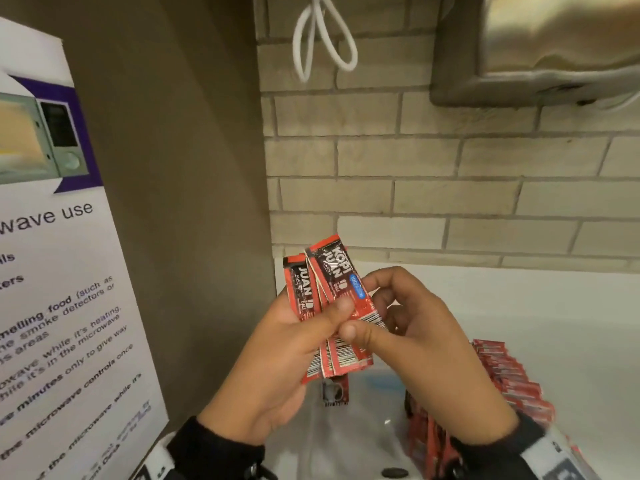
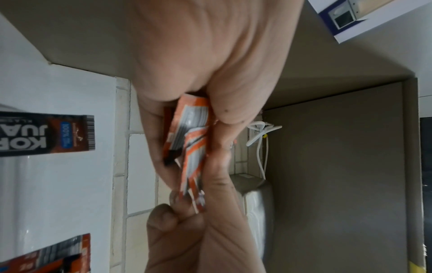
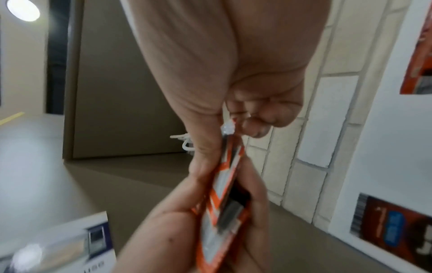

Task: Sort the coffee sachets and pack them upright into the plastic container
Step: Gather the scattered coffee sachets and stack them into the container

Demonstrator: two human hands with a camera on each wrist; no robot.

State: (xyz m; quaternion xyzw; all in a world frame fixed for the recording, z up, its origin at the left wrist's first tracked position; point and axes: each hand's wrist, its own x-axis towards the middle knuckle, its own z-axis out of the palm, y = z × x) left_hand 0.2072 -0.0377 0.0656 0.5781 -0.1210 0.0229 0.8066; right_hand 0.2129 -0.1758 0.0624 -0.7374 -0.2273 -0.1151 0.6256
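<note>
Sorting step: the left hand (image 1: 277,355) grips a fanned bundle of sachets (image 1: 332,306) above the container (image 1: 346,438), while the right hand (image 1: 415,327) pinches its front one. Next, square the bundle and lower it upright.

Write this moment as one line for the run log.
left hand: grips sachet bundle | right hand: pinches same bundle | container: below, sachets inside

Sachets (image 1: 332,306) red and black — barcode stripes; blue label.
</note>
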